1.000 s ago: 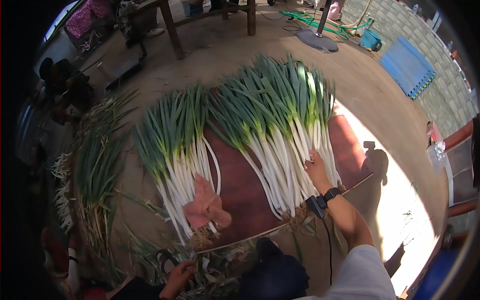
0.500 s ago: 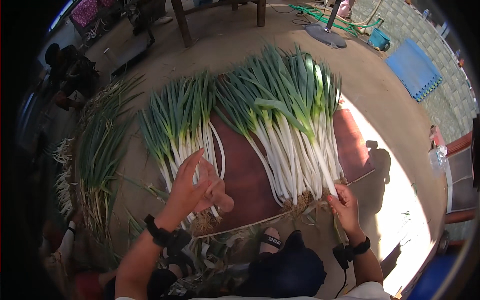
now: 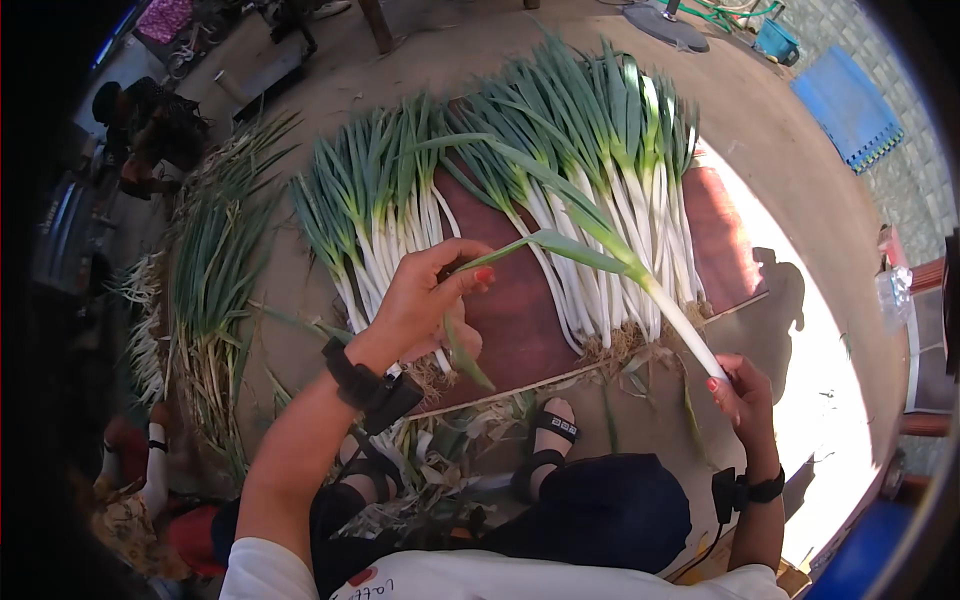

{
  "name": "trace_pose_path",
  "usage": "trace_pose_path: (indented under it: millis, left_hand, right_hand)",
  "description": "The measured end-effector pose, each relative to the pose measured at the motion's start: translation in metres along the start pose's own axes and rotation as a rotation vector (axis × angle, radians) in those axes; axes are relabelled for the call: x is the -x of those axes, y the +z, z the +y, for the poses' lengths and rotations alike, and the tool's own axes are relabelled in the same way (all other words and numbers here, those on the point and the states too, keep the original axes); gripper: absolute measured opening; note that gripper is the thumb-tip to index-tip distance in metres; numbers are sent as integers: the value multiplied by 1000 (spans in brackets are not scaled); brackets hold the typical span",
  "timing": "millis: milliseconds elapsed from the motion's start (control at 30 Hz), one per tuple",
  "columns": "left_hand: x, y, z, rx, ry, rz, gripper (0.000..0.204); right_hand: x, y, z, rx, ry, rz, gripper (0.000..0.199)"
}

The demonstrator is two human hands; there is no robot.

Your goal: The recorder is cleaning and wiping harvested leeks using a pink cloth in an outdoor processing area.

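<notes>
Right hand (image 3: 740, 395) grips the white root end of one green onion (image 3: 640, 275); left hand (image 3: 425, 305) pinches its green leaf, fingers closed. The onion is held across and above the brown board (image 3: 510, 310), between two laid-out onion rows (image 3: 590, 180)

Bare dirt floor (image 3: 800, 200) — half shaded, half sunlit — with a blue mat (image 3: 848, 105) beside a grey brick wall (image 3: 915, 150).

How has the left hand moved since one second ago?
Yes. The left hand rose from the picture's lower edge up over the reddish-brown board, pinching a leaf of the held green onion.
</notes>
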State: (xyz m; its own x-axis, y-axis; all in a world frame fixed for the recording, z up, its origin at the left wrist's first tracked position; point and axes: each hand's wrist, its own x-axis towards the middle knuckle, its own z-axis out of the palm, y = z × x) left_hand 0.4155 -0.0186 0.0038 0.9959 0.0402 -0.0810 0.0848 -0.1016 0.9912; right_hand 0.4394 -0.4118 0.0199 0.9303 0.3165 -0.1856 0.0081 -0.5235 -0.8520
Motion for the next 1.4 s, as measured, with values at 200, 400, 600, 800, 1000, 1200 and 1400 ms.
trace_pose_path:
  millis: [200,400,600,800,1000,1200,1400]
  left_hand:
    - [24,-35,-10,-189,-175,-67,17]
    - [55,-53,-4,-403,-238,-153,24]
    - [66,-69,-9,-228,-259,-143,30]
    - [64,-85,-28,405,-250,304,28]
    - [131,-202,-75,228,-387,919,21]
    - [200,-255,-126,-471,-697,896,48]
    - [235,-250,-158,-591,-846,700,58]
  right_hand:
    - [0,-17,6,-13,52,29,23]
    - [1,-28,22,96,6,-28,24]
    - [3,-19,28,40,-32,-22,20]
    - [9,-20,28,93,-82,-60,16]
    - [23,-39,35,8,119,-9,12]
    - [-41,-38,27,-73,-3,203,20]
    - [-192,-9,20,-656,-217,121,23]
